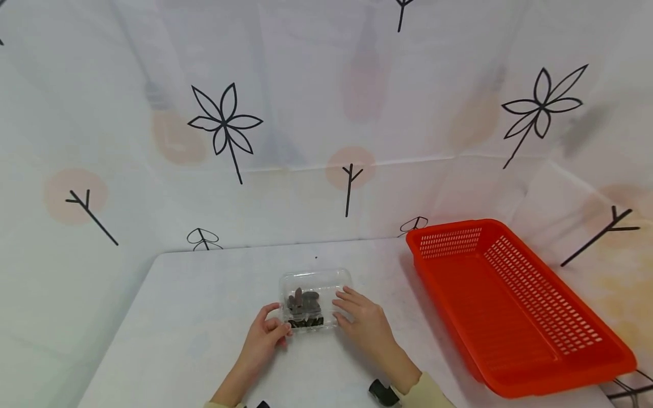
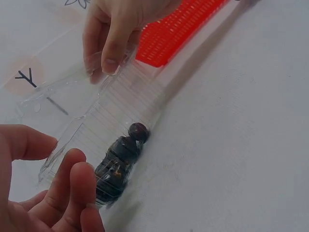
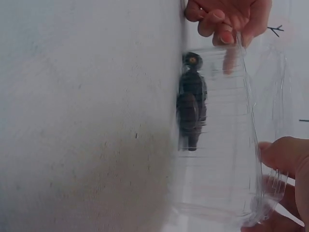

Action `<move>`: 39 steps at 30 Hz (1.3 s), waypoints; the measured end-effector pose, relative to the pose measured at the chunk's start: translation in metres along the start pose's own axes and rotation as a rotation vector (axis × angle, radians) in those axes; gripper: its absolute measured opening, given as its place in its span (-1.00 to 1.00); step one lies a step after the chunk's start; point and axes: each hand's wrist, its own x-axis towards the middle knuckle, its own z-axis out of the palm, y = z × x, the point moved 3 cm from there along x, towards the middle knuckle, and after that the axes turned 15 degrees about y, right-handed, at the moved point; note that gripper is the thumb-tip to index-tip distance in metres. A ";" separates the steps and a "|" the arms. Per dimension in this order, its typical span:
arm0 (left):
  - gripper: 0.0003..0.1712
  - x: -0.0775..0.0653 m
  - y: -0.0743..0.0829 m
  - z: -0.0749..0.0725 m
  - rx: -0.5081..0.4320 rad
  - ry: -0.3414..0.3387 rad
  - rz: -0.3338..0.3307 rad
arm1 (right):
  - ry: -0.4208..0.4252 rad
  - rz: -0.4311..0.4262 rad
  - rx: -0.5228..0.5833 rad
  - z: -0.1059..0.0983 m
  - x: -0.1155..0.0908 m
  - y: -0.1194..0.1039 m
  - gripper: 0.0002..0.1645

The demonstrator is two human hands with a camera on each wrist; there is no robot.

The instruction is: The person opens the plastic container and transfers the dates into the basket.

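Note:
A small clear plastic container (image 1: pixel 316 281) with its lid down lies on the white table (image 1: pixel 194 317), with dark pieces (image 1: pixel 304 303) inside it. My left hand (image 1: pixel 266 331) grips its near left corner with curled fingers. My right hand (image 1: pixel 363 318) holds its right side; in the right wrist view the thumb and fingers of that hand (image 3: pixel 286 162) pinch the rim. The left wrist view shows the container (image 2: pixel 120 104) between both hands, the dark pieces (image 2: pixel 120 157) against its table side. In the right wrist view, the dark pieces (image 3: pixel 191 104) show through the ribbed wall.
A long red perforated basket (image 1: pixel 510 294) stands empty on the table's right side, close to my right hand. A white sheet with leaf prints (image 1: pixel 224 124) walls in the back and sides. The table's left edge runs diagonally at the lower left.

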 end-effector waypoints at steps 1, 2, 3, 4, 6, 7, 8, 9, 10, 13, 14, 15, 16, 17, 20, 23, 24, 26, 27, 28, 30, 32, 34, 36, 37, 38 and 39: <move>-0.31 0.000 0.000 0.000 0.015 -0.004 0.023 | 0.005 -0.021 -0.010 0.000 0.000 0.000 -0.57; -0.27 0.001 0.001 0.000 0.031 -0.005 0.042 | 0.007 -0.035 -0.018 -0.001 0.000 0.000 -0.57; -0.22 0.002 0.001 0.000 0.048 -0.005 0.065 | 0.003 -0.047 -0.025 -0.001 0.001 0.001 -0.57; -0.17 0.002 0.002 0.000 0.070 -0.006 0.091 | -0.002 -0.054 -0.028 -0.001 0.001 0.001 -0.57; -0.10 0.004 0.003 0.000 0.121 -0.007 0.146 | -0.015 -0.053 -0.022 -0.002 0.001 0.001 -0.55; -0.08 0.005 0.003 0.000 0.146 -0.008 0.173 | -0.021 -0.049 -0.014 -0.002 0.002 0.002 -0.54; -0.08 0.005 0.003 0.000 0.174 -0.007 0.195 | -0.025 -0.047 -0.006 -0.003 0.002 0.002 -0.53; -0.09 0.005 0.003 0.000 0.204 -0.009 0.219 | -0.029 -0.044 0.003 -0.003 0.003 0.001 -0.52; -0.12 0.006 0.003 0.001 0.222 -0.011 0.235 | -0.035 -0.037 0.012 -0.004 0.003 0.002 -0.51; -0.22 0.006 0.003 0.002 0.242 -0.008 0.250 | -0.052 -0.028 0.024 -0.005 0.005 0.002 -0.50; -0.25 0.006 0.003 0.003 0.236 -0.008 0.244 | -0.063 -0.022 0.021 -0.005 0.005 0.002 -0.50; -0.27 0.006 0.003 0.003 0.227 -0.008 0.237 | -0.076 -0.015 0.019 -0.005 0.005 0.002 -0.50; -0.28 0.006 0.003 0.003 0.212 -0.008 0.230 | -0.089 -0.007 0.016 -0.005 0.006 0.003 -0.51; -0.28 0.005 0.003 0.003 0.203 -0.010 0.231 | -0.103 -0.002 0.010 -0.005 0.006 0.003 -0.51; -0.29 0.005 0.005 0.003 0.194 -0.018 0.219 | -0.143 0.027 0.005 -0.006 0.008 0.004 -0.52; -0.27 0.005 0.008 0.003 0.190 -0.028 0.216 | -0.161 0.085 0.020 -0.008 0.010 0.008 -0.55; -0.27 0.005 0.008 0.003 0.189 -0.030 0.208 | -0.158 0.116 0.035 -0.010 0.011 0.010 -0.56; -0.26 0.006 0.009 0.003 0.179 -0.038 0.200 | -0.155 0.171 0.069 -0.012 0.013 0.014 -0.58; -0.26 0.006 0.009 0.002 0.179 -0.040 0.196 | -0.152 0.198 0.091 -0.013 0.013 0.016 -0.58; -0.25 0.006 0.009 0.002 0.177 -0.041 0.193 | -0.150 0.213 0.114 -0.014 0.014 0.017 -0.58; -0.24 0.006 0.009 0.002 0.174 -0.042 0.190 | -0.155 0.212 0.145 -0.014 0.014 0.017 -0.58; -0.23 0.005 0.009 0.002 0.169 -0.042 0.191 | -0.159 0.183 0.152 -0.014 0.013 0.016 -0.56; -0.21 0.005 0.008 0.003 0.160 -0.050 0.194 | -0.143 0.139 0.135 -0.013 0.012 0.014 -0.54; -0.18 0.006 0.008 0.004 0.154 -0.063 0.193 | -0.100 0.111 0.119 -0.013 0.012 0.013 -0.52; -0.17 0.006 0.008 0.005 0.147 -0.068 0.189 | -0.071 0.102 0.115 -0.013 0.012 0.013 -0.49; -0.17 0.006 0.007 0.005 0.146 -0.072 0.184 | -0.036 0.096 0.112 -0.014 0.013 0.013 -0.45; -0.16 0.006 0.007 0.005 0.143 -0.074 0.181 | -0.006 0.098 0.111 -0.014 0.014 0.013 -0.40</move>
